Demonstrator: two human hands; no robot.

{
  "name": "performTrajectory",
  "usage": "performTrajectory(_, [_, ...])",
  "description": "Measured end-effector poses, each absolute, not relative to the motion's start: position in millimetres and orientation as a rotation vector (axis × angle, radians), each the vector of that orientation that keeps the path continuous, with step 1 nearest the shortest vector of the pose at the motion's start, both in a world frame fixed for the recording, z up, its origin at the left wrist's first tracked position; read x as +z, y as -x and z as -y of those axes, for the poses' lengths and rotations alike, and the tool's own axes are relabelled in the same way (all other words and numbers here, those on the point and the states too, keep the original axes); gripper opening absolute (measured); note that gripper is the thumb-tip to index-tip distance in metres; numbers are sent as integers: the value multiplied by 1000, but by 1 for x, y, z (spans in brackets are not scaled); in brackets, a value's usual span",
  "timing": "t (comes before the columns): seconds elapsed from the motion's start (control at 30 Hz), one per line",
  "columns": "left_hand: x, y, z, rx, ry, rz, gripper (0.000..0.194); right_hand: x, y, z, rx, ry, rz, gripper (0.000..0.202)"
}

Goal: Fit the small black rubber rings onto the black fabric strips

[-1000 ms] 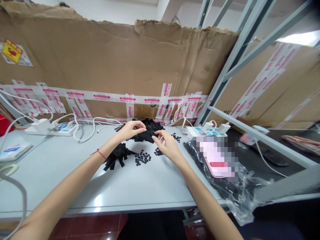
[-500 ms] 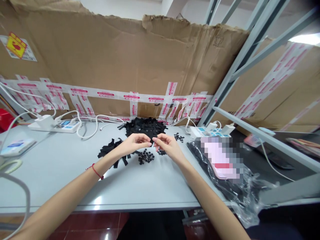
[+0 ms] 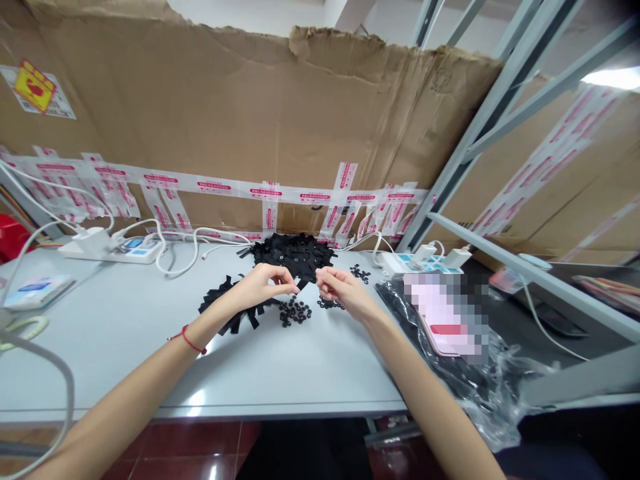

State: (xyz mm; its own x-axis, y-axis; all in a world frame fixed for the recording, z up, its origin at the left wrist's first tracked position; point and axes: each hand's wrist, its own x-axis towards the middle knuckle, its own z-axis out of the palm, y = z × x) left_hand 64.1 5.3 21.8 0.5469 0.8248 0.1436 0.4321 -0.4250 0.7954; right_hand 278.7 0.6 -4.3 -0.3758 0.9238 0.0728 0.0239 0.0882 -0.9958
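My left hand (image 3: 270,283) is pinched at the fingertips on a short black fabric strip (image 3: 303,285), whose end sticks out to the right. A small gap away, my right hand (image 3: 343,291) has its thumb and fingers pressed together; whatever may be in them is too small to see. Below and between the hands lies a cluster of small black rings (image 3: 294,312). More black rings (image 3: 330,303) lie partly under my right hand. A pile of black strips (image 3: 233,310) spreads beneath my left wrist, and a bigger heap of strips (image 3: 293,252) sits behind both hands.
White power strips stand at the back left (image 3: 135,251) and back right (image 3: 395,263), with loose white cables (image 3: 193,247). At right, a pink phone-like item (image 3: 435,320), partly blurred, rests on clear plastic wrap (image 3: 495,387). A cardboard wall (image 3: 225,113) closes off the table's rear.
My hands have moved apart: the right hand went a little right, and the left stayed near its place with the black strip. The fingers of the right hand have curled in more.
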Motion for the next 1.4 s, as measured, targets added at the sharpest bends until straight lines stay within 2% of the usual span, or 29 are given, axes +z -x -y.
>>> performTrajectory(0.13, [22,-61,-4,702,-2115,-947,26,0,-282,2,1111,963,1727,28])
performTrajectory(0.27, [15,-64,-2,719,-1987,-856,23,0,-275,7,757,819,2076,29])
performTrajectory(0.37, [7,-66,-5,762,-1798,-811,24,-2,-271,8,648,806,2110,23])
performTrajectory(0.47, [5,-66,-9,804,-1657,-815,29,-4,-269,7,705,863,2039,21])
performTrajectory(0.6, [9,-63,-10,813,-1591,-849,34,-4,-271,6,982,910,1796,24])
performTrajectory(0.77, [8,-61,-9,645,-1590,-890,33,-4,-273,5,1230,812,1597,23])
performTrajectory(0.9, [6,-60,-9,605,-1617,-890,25,-6,-273,6,950,888,1840,13])
performTrajectory(1.03, [7,-63,-7,618,-1654,-902,27,-9,-269,8,629,968,2094,20])
performTrajectory(1.23, [9,-67,-2,597,-1651,-856,29,-16,-259,14,619,863,2234,31])
performTrajectory(1.4, [17,-68,3,612,-1590,-852,27,-16,-258,19,793,810,2139,44])
